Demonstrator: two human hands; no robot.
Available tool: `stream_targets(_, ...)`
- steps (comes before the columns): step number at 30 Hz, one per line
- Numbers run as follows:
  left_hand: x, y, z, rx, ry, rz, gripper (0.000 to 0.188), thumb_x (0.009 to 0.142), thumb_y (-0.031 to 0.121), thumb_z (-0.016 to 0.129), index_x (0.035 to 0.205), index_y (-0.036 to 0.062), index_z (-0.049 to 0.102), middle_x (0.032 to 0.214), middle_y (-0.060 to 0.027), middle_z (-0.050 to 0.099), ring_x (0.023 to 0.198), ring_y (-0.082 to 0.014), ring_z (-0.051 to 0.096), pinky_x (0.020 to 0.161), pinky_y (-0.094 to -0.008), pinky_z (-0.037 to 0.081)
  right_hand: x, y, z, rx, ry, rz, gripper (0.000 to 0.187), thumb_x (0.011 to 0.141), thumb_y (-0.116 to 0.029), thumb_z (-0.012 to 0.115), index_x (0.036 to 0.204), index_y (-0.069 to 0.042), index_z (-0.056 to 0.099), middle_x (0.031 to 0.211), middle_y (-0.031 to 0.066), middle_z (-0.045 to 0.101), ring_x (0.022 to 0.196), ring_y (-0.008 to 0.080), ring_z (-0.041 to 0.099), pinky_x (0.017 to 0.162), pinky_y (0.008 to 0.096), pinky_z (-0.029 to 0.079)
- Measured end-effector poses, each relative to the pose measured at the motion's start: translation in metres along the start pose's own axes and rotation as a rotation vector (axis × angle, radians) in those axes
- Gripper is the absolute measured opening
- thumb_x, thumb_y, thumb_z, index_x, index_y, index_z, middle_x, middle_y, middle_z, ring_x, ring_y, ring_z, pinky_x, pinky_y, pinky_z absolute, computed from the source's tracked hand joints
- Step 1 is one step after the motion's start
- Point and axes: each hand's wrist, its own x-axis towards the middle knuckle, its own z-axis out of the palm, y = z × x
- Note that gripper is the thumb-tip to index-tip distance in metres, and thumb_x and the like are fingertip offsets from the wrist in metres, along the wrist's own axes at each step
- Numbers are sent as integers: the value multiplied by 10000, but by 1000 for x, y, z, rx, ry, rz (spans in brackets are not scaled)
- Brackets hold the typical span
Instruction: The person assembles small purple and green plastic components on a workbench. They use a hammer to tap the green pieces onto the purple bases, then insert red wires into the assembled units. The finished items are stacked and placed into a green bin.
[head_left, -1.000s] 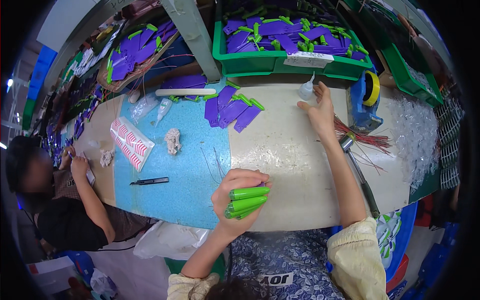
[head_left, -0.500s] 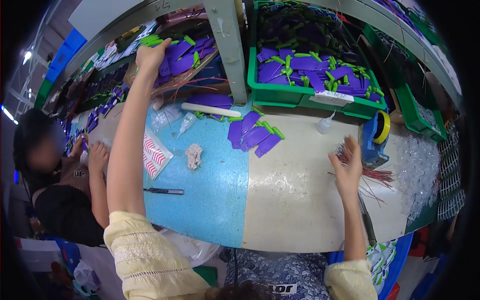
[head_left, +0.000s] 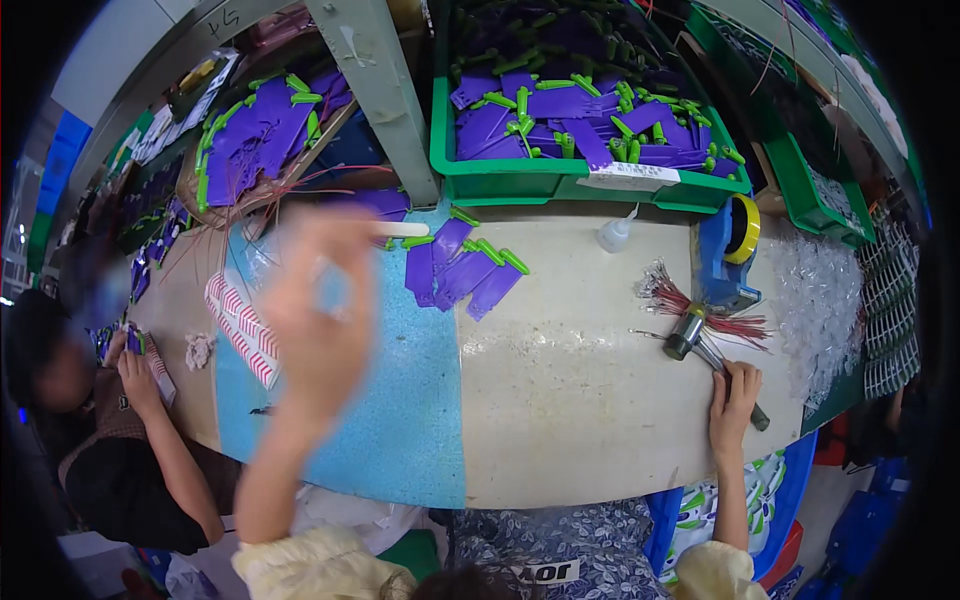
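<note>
My left hand (head_left: 325, 315) is raised over the blue mat (head_left: 400, 400), smeared by motion, so its fingers and anything in them cannot be made out. At the right, my right hand (head_left: 738, 400) is wrapped round the handle of a hammer (head_left: 688, 335). The hammer's head rests over a bundle of red wires (head_left: 740, 325), beside a blue tape dispenser (head_left: 722, 262) with yellow tape. Several flat purple pieces (head_left: 465, 272) with green ends lie together near the middle of the bench. A pale stick (head_left: 405, 229) is partly hidden behind my left hand.
A green crate (head_left: 520, 188) and a tilted tray (head_left: 325, 150) hold more purple and green pieces. A small squeeze bottle (head_left: 615, 235) stands below the crate. Clear plastic parts (head_left: 825, 310) are heaped far right. A red-striped packet (head_left: 240, 330) and pinkish lump (head_left: 199, 350) lie left, near a co-worker (head_left: 130, 450).
My left hand has come back from the tray toward me. My right hand has moved from the wires to the hammer's handle. The pinkish lump and striped packet lie farther left.
</note>
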Motion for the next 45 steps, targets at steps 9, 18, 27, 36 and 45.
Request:
stream_targets(9,-70,-27,116,-10,-448,-607,276,907,94,665,1145,-3,565,1014,-165,644,971,-290,611,910,-396,470,75,-176,25,702,-45,-235,354,793,0,728,1128,25,614,1034,182,610,929,309,618,822,381,507)
stream_targets(18,-89,65,66,-964,51,-830,404,1037,104,447,1409,90,289,983,-113,660,877,-130,618,872,-269,476,86,-250,16,1468,-1014,340,642,765,-10,836,1321,44,518,971,51,682,847,93,643,733,291,559)
stream_targets(27,-66,92,73,-515,-406,-828,340,1034,194,494,1291,-13,414,808,-272,653,693,-505,625,640,-511,481,84,-225,27,673,-117,-587,196,869,7,648,1022,68,542,828,177,642,678,336,647,591,385,521)
stream_targets(36,-80,13,119,190,-437,-431,302,806,40,724,1061,-46,586,937,-270,634,884,-424,660,761,-511,537,149,-255,95,669,-135,-355,312,919,-198,681,1149,4,619,885,233,662,816,395,668,682,437,535)
stream_targets(45,-134,40,26,-870,-123,-1266,300,1035,296,546,1014,-1,580,793,-59,610,731,-139,609,693,-336,524,148,-291,148,511,-304,-571,566,820,-430,761,1209,-32,654,917,204,666,851,362,675,729,442,545)
